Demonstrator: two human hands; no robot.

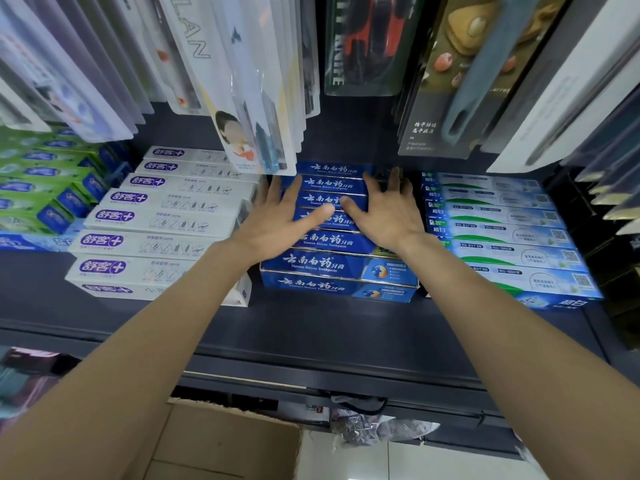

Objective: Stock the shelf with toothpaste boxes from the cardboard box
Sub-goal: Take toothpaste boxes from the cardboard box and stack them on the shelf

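Hidden: the back of the blue toothpaste boxes (337, 244) runs under hanging blister packs (242, 81), so the rearmost boxes are partly covered; both hands cover the middle of the row.
Cut off: the cardboard box (221, 441) shows only an open flap and a corner at the bottom edge; what it holds cannot be seen.
Blurred: the green boxes (45, 174) at far left are too smeared to read.
Left hand: left hand (277, 220) lies flat on the blue boxes, fingers straight and spread, gripping nothing.
Right hand: right hand (388, 213) lies flat beside it on the same row, fingers straight, fingertips reaching the rear boxes.
Surface: a dark shelf (311, 327) with a bare front strip; white floor tile (398, 459) below.
Neighbours: white boxes (156, 233) just left of the blue row, pale blue-and-green boxes (502, 230) just right.
Writing: blue boxes read "Yunnan Baiyao Toothpaste" under Chinese characters; white boxes carry a purple logo with a plus sign; a hanging pack reads "KNIFE".
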